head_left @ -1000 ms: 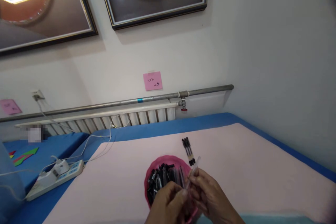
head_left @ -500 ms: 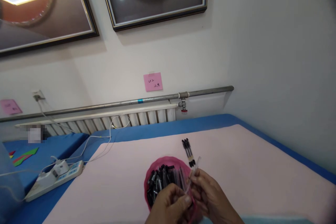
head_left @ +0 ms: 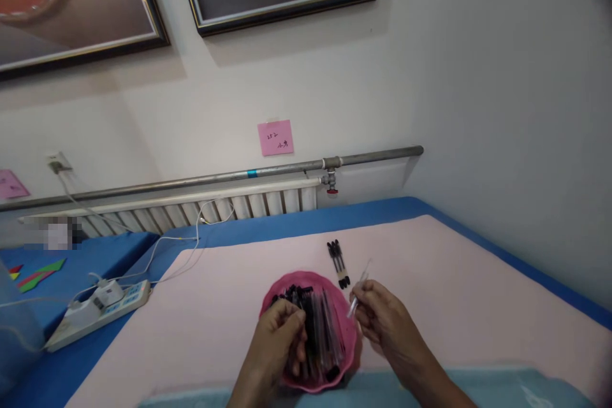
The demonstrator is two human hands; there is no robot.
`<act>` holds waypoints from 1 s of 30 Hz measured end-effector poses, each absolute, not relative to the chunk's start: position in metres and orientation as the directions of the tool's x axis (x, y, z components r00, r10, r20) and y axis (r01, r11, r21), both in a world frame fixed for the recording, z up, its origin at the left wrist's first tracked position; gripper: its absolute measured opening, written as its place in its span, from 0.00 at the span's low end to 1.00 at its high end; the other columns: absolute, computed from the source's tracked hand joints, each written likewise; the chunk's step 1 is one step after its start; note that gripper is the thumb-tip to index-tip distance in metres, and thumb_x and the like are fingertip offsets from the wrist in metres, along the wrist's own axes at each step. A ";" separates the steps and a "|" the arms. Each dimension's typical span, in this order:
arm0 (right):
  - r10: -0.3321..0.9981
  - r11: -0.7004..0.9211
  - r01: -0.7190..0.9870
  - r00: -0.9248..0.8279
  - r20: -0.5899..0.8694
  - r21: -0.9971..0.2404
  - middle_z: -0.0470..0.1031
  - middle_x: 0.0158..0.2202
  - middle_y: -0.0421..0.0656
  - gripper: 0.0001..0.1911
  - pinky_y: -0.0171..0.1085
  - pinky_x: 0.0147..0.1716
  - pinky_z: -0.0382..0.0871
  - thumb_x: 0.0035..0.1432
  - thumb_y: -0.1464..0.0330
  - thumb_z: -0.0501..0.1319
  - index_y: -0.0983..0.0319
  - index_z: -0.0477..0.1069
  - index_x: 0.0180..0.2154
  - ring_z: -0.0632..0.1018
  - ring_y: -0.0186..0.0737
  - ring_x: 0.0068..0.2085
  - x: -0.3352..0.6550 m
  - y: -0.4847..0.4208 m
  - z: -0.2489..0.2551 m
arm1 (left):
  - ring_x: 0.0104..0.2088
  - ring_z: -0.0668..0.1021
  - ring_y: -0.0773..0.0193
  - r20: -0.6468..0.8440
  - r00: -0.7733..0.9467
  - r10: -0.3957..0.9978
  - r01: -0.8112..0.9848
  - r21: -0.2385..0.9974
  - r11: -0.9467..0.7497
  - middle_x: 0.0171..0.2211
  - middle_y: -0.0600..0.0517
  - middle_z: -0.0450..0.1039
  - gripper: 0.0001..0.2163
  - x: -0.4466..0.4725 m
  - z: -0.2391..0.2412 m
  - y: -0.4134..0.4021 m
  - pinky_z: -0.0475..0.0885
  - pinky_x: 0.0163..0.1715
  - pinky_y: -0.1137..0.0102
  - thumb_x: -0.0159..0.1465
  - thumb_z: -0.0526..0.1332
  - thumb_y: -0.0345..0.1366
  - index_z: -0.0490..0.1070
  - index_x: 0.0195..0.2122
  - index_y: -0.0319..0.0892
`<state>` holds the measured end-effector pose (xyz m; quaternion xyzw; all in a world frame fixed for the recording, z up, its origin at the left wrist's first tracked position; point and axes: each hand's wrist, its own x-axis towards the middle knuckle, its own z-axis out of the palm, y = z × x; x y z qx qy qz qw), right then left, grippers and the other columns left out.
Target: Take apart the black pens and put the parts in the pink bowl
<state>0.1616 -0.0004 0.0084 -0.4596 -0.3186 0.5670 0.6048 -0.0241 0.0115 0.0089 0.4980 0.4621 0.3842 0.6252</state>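
A pink scalloped basket (head_left: 348,357) holds black pen parts and several clear pen barrels (head_left: 326,331). Over its left side is my left hand (head_left: 277,341), thumb and forefinger pinched together; whatever is between them is too small to make out. To the right of the basket, my right hand (head_left: 385,322) grips a clear pen barrel (head_left: 358,293), tilted, between thumb and fingers. Beyond the basket lie several assembled black pens (head_left: 338,262), side by side with a pale band around them.
A pink sheet (head_left: 459,293) covers the blue table (head_left: 373,207). At left lies a white power strip (head_left: 100,315) with plugs and white cables. Light-blue fabric (head_left: 502,386) lies along the near edge. A radiator (head_left: 258,204) and a pipe (head_left: 382,156) run along the wall.
My hands have moved apart: the left shifted left over the basket, the right moved right with the clear barrel. More barrels in the basket are uncovered. The view has tilted slightly down.
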 end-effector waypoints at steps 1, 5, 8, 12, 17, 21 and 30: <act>0.979 -0.073 -0.349 0.153 -0.133 -0.934 0.56 0.13 0.30 0.13 0.27 0.13 0.41 0.48 0.61 0.60 0.59 0.59 0.23 0.52 0.24 0.14 0.163 -0.001 0.009 | 0.08 0.59 0.74 -0.190 0.267 0.945 0.019 0.981 0.191 0.10 0.60 0.62 0.18 -0.024 0.009 0.011 0.52 0.09 0.78 0.52 0.59 0.53 0.60 0.23 0.43; 0.987 -0.088 -0.102 0.125 -0.101 -0.991 0.56 0.13 0.30 0.10 0.29 0.15 0.46 0.49 0.62 0.60 0.60 0.63 0.24 0.56 0.27 0.15 0.159 -0.004 0.007 | 0.11 0.62 0.72 -0.141 0.288 0.947 0.151 0.983 0.100 0.12 0.60 0.61 0.12 -0.019 0.008 0.004 0.53 0.12 0.76 0.54 0.59 0.45 0.61 0.24 0.43; 0.994 -0.064 0.079 0.089 -0.056 -0.995 0.64 0.17 0.34 0.07 0.31 0.19 0.54 0.48 0.63 0.61 0.60 0.69 0.27 0.63 0.31 0.19 0.153 -0.007 0.007 | 0.14 0.64 0.70 -0.106 0.290 0.951 0.228 0.973 0.039 0.15 0.58 0.63 0.08 -0.017 0.006 0.003 0.56 0.14 0.75 0.56 0.57 0.41 0.62 0.25 0.43; 0.994 0.017 0.314 0.093 0.049 -0.949 0.69 0.23 0.38 0.07 0.34 0.28 0.61 0.53 0.64 0.56 0.60 0.69 0.29 0.69 0.36 0.27 0.154 -0.009 0.012 | 0.16 0.66 0.68 -0.083 0.265 0.961 0.362 0.932 -0.019 0.16 0.58 0.62 0.06 -0.018 0.009 0.003 0.57 0.17 0.73 0.58 0.54 0.38 0.62 0.25 0.44; 0.998 -0.003 0.672 0.048 0.039 -0.741 0.67 0.21 0.38 0.10 0.34 0.25 0.57 0.54 0.70 0.51 0.59 0.61 0.22 0.68 0.37 0.25 0.172 -0.019 0.023 | 0.23 0.69 0.67 -0.128 0.432 0.893 0.541 0.829 -0.142 0.21 0.56 0.68 0.04 -0.021 0.016 -0.006 0.57 0.21 0.75 0.53 0.59 0.35 0.66 0.24 0.41; 0.994 0.031 0.765 -0.090 -0.059 -0.643 0.72 0.25 0.40 0.10 0.34 0.28 0.60 0.51 0.75 0.50 0.60 0.66 0.24 0.72 0.38 0.28 0.175 -0.041 0.012 | 0.26 0.69 0.66 -0.214 0.517 0.829 0.725 0.624 -0.291 0.25 0.55 0.70 0.03 -0.021 0.020 -0.013 0.56 0.23 0.74 0.47 0.61 0.30 0.70 0.25 0.41; 0.988 0.101 0.833 -0.146 -0.040 -0.544 0.74 0.45 0.49 0.17 0.39 0.43 0.65 0.55 0.72 0.52 0.61 0.70 0.46 0.74 0.47 0.46 0.138 -0.055 -0.024 | 0.30 0.73 0.58 -0.136 0.508 0.850 0.803 0.433 -0.411 0.32 0.45 0.74 0.08 -0.024 0.018 -0.008 0.62 0.30 0.68 0.54 0.57 0.32 0.76 0.31 0.40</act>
